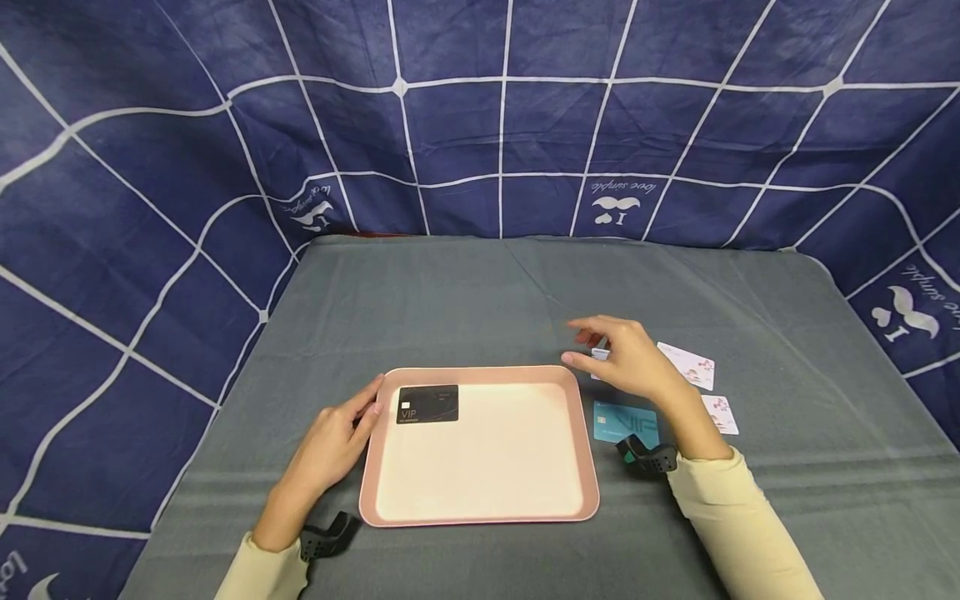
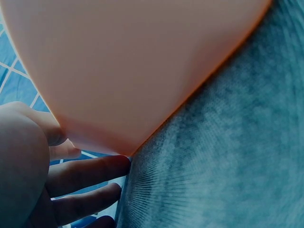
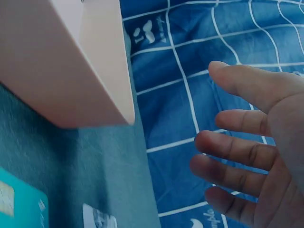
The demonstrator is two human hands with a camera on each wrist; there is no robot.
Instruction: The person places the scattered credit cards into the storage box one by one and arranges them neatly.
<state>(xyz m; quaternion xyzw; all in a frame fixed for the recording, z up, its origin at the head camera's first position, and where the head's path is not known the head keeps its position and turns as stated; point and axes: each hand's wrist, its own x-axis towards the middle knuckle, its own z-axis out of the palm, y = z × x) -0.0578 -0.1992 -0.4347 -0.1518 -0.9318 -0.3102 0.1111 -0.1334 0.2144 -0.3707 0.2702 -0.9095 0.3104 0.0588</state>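
Observation:
A pink, shallow rectangular tray [image 1: 495, 467] lies on the table with a black VIP card [image 1: 438, 408] inside, near its far left corner. At the tray's left edge is my left hand [image 1: 326, 446]; its fingers rest along the rim near the far corner, mostly straight. My right hand [image 1: 626, 358] hovers over the far right side of the tray, fingers apart and loosely bent, holding nothing in the right wrist view. Below it lies a teal card [image 1: 617, 421]. A whitish card [image 1: 599, 355] is mostly hidden behind its fingers.
Two white cards with pink flowers, one farther back [image 1: 693, 367] and one nearer [image 1: 722, 414], lie right of the right hand; the nearer is partly covered by the wrist. A grey cloth [image 1: 450, 300] covers the table. Blue checked fabric [image 1: 465, 133] hangs around it.

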